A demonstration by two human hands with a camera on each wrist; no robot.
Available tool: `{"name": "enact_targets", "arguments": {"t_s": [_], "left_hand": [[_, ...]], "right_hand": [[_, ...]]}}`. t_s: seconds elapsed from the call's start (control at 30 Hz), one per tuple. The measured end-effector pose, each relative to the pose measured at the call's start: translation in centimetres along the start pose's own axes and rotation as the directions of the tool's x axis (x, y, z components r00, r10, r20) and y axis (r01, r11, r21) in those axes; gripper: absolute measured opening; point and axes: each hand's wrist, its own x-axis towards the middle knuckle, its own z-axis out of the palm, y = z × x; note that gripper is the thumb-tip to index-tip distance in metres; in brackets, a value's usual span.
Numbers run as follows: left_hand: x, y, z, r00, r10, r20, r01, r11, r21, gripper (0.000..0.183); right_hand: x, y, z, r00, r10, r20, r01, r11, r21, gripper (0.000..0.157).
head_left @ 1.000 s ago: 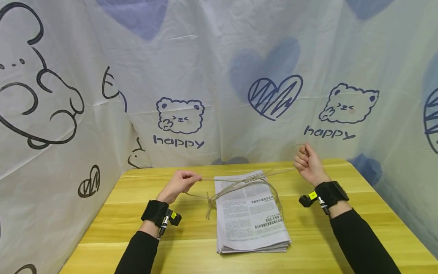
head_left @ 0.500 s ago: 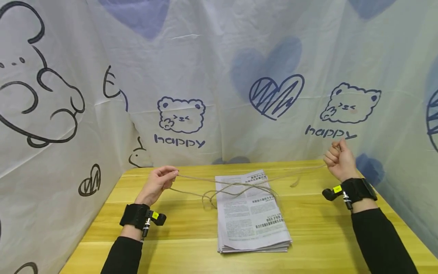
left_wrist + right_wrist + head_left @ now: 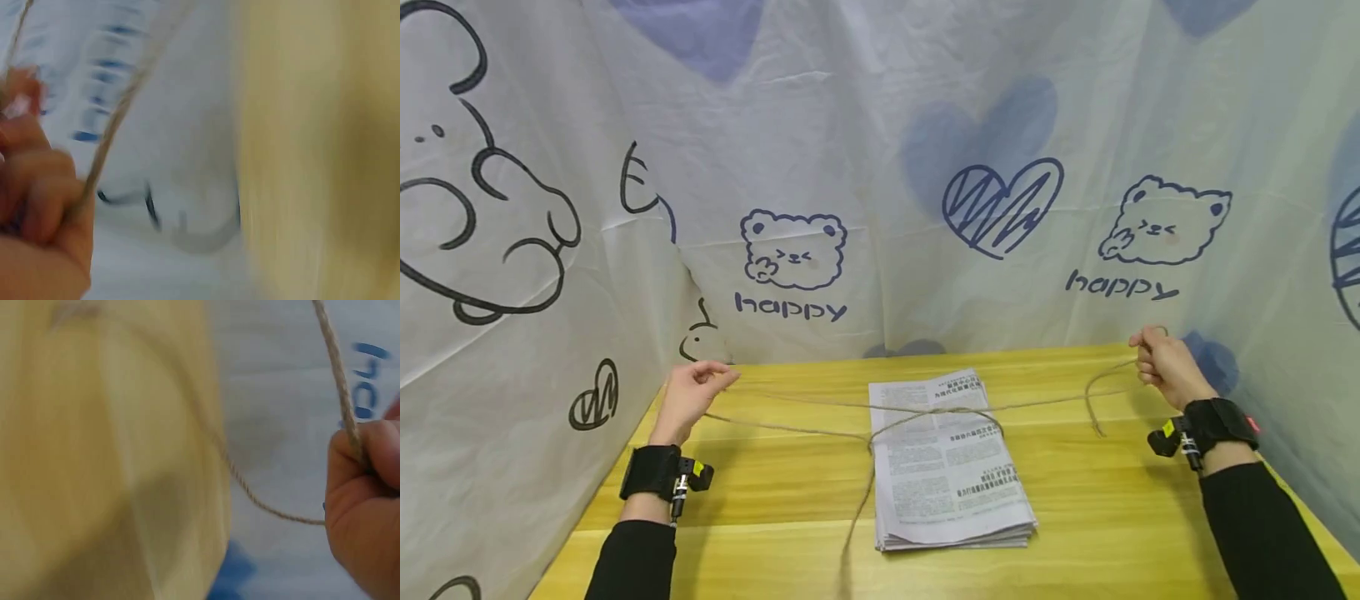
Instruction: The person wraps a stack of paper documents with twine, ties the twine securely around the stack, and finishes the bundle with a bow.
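A stack of folded newspaper (image 3: 951, 500) lies on the table with beige twine (image 3: 951, 410) stretched across its upper part, the strands crossing over the top sheet. To the left of it, my left hand (image 3: 688, 396) grips twine with curled fingers; the left wrist view shows one twine strand (image 3: 119, 119) leaving that fist and another near the fingertips. On the far right my right hand (image 3: 1171, 364) also grips the twine. In the right wrist view a twine length (image 3: 340, 375) rises from the fist, and a thinner end curves down over the table.
The yellow wood-grain table (image 3: 1112, 508) meets a white printed curtain (image 3: 895, 208) at the back and sides. One loose twine tail (image 3: 852, 533) hangs along the stack's left side toward the front, and another (image 3: 1090, 400) dangles beside my right hand.
Both hands have moved outward, away from each other. The bunched loops over the newspapers have pulled out into fewer, straighter strands, and a loose tail has swung toward the front on the left.
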Motion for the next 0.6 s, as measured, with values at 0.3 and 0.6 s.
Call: {"name": "enact_targets", "arguments": {"t_s": [0.3, 0.6], "left_hand": [[-0.5, -3.0, 0.9, 0.978, 0.202, -0.051, -0.105, 0.688, 0.718, 0.051], [-1.1, -2.9, 2.9, 0.980, -0.023, 0.199, -0.117, 0.744, 0.658, 0.048]], "right_hand": [[0.2, 0.9, 0.4, 0.994, 0.010, -0.111, -0.077, 0.783, -0.617, 0.071], [0.7, 1.3, 1.7, 0.991, 0.094, -0.091, -0.131, 0.688, -0.713, 0.068]]}}
